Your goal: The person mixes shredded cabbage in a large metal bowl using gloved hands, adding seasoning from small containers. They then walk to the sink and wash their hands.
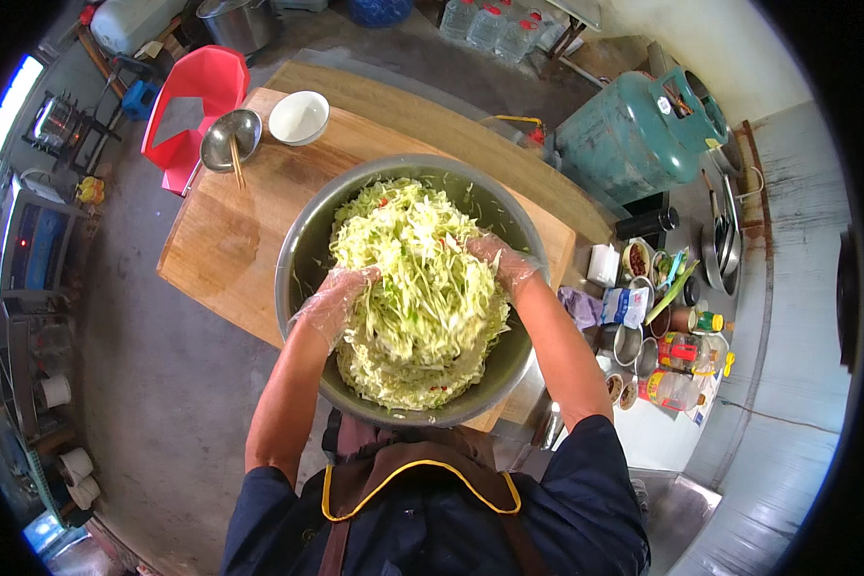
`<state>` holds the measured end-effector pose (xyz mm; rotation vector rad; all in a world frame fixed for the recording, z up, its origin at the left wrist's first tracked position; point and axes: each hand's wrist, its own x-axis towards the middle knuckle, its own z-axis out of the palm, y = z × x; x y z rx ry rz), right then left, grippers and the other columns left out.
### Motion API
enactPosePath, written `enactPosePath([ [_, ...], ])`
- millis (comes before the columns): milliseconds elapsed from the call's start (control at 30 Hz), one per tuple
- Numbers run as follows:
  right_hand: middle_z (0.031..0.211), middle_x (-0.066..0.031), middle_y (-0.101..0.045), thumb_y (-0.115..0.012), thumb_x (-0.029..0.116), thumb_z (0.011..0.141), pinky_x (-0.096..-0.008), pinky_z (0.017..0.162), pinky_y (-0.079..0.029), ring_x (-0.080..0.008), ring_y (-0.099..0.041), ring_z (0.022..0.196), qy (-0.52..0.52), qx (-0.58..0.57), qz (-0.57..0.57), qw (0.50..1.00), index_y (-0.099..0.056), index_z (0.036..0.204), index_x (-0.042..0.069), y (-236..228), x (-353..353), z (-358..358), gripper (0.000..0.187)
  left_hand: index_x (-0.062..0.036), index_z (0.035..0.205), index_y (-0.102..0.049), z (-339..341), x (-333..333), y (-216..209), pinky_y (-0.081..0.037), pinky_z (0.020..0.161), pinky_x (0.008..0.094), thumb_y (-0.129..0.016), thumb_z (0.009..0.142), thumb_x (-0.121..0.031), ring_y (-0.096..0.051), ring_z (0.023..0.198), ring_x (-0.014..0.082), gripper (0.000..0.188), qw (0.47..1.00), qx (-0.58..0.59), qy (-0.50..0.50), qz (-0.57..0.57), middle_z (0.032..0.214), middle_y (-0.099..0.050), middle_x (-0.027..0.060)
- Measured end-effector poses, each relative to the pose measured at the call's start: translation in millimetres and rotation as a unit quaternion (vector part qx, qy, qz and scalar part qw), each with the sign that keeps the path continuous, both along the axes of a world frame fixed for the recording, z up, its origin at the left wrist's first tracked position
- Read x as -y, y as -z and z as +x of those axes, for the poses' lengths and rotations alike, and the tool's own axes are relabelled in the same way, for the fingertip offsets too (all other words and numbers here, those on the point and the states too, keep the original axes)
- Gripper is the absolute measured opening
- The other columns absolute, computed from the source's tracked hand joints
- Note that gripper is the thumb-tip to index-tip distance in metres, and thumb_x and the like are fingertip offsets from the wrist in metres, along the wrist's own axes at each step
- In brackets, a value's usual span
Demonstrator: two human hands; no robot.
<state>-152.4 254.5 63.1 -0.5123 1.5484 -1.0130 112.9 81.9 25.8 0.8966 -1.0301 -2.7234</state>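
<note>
A large steel bowl (299, 252) stands on the wooden board in front of me, with a heap of shredded cabbage (415, 264) in it. Small red bits are scattered through the pale green shreds. Clear plastic gloves cover both of my hands. My left hand (341, 296) reaches into the left side of the heap, and my right hand (501, 259) into its upper right side. Between them they hold a big mass of cabbage, raised above a lower layer. The fingers of both hands are mostly buried in the shreds.
On the wooden board (211, 226), a white bowl (300, 117) stands beside a small metal bowl (230, 141) with chopsticks (236, 161). A red chair (202, 86) is at the far left. Right of the board are a green gas cylinder (624, 134) and a side table crowded with bottles (672, 389) and containers.
</note>
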Motion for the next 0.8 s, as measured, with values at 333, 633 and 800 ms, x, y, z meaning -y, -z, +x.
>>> enactPosePath([
  [333, 0.142, -0.0113, -0.051, -0.08, 0.016, 0.079, -0.0348, 0.111, -0.034, -0.0205, -0.045, 0.131, -0.105, -0.208, -0.167, 0.958, -0.047, 0.14, 0.005, -85.3, -60.8, 44.9, 0.07, -0.0012, 0.13, -0.054, -13.7, -6.5, -123.5, -0.042, 0.104, 0.0373, -0.079, 0.081, -0.03, -0.054, 0.121, 0.0248, 0.063, 0.875, -0.092, 0.221, -0.422, 0.136, -0.055, 0.0116],
  [633, 0.145, -0.0205, -0.044, -0.078, 0.049, 0.079, -0.0355, 0.114, -0.028, -0.0289, -0.041, 0.135, 0.1, -0.311, 0.09, 0.941, -0.026, 0.149, -0.003, 3.3, -119.9, 54.7, 0.102, -0.0022, 0.146, -0.028, -113.1, 45.8, 12.5, -0.042, 0.103, 0.0606, -0.065, 0.092, -0.038, -0.052, 0.123, 0.043, 0.074, 0.995, -0.01, 0.047, 0.093, 0.136, -0.044, 0.034],
  [800, 0.125, -0.0126, -0.061, -0.075, 0.046, 0.082, -0.035, 0.095, -0.045, -0.0244, -0.058, 0.105, 0.313, -0.114, 0.09, 0.938, -0.045, 0.136, -0.001, 58.3, -117.6, 88.0, 0.077, 0.0, 0.146, -0.032, -109.6, 60.8, 76.7, -0.037, 0.11, 0.0499, -0.054, 0.093, -0.055, -0.046, 0.13, 0.0395, 0.079, 0.935, 0.154, 0.255, -0.19, 0.143, -0.041, 0.0271],
])
